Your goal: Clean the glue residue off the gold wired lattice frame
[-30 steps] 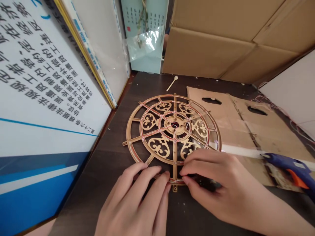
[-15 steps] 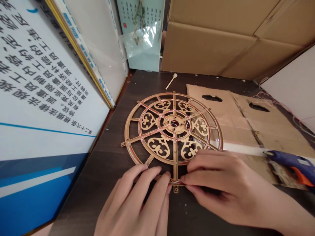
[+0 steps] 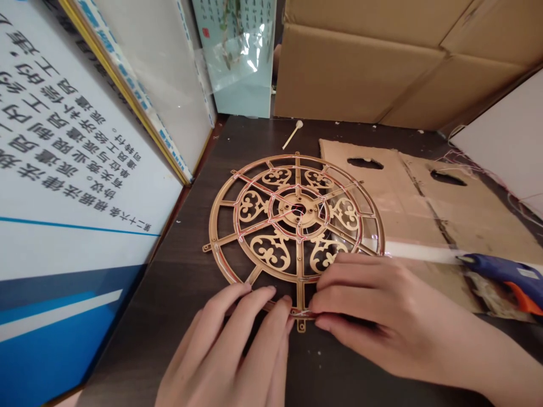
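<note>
A round gold-coloured ornamental frame with spokes and scroll cut-outs lies flat before me. Thin red and white wires run along its rings and spokes. At the near rim, left of the bottom tab, my left hand curls its fingers over the outer ring; its thumb is hidden. Just right of that tab, my right hand is closed, thumb and forefinger pinching at the rim where a wire lies in the groove. Whether those fingertips also grip the ring I cannot tell.
A blue glue gun with an orange trigger lies at the right on flattened cardboard. Loose wires trail behind it. A small white-headed stick lies beyond the frame. A printed board and a cardboard box border the dark table.
The camera view has shifted slightly. Both hands stay at the same stretch of the near rim, with little visible finger movement.
</note>
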Tool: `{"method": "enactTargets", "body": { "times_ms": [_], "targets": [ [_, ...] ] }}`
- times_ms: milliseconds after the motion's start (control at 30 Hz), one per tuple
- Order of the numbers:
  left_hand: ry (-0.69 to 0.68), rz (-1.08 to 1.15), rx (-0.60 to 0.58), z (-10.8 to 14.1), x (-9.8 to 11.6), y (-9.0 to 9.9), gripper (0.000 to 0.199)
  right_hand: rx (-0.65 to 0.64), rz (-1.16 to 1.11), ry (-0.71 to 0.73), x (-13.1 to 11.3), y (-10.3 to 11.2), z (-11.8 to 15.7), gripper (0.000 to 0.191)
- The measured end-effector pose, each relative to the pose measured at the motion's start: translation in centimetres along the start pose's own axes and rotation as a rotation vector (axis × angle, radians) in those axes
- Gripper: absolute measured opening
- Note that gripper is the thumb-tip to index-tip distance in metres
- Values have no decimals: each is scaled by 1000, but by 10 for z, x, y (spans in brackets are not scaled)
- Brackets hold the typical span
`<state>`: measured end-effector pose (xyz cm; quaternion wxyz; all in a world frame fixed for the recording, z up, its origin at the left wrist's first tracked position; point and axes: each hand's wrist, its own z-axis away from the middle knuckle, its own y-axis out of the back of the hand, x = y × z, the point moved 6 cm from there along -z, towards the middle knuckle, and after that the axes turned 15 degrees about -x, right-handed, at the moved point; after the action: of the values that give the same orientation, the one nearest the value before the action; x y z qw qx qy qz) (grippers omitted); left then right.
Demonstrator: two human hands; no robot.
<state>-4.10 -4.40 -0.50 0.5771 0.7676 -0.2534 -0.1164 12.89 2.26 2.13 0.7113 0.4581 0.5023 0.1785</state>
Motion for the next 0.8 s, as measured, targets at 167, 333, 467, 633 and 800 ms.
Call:
{"method": "enactTargets", "body": {
  "times_ms": [167,333,467,633,800],
  "targets": [
    [9,6,22,-2,0,0,23,-29,88,33,-4,-1,-1,21],
    [22,19,38,-5,-1,-1,22,-2,118,81,-5,0,-3,27],
    [-25,9,-1,-3,-2,-2,24,11,62,75,-3,1,-1,25],
    [-37,17,20,-2,-3,1,23,38,-21,54,-1,2,0,15],
    [-23,25,27,-4,-2,1,22,60,29,66,-3,3,-1,24]
  ]
}}
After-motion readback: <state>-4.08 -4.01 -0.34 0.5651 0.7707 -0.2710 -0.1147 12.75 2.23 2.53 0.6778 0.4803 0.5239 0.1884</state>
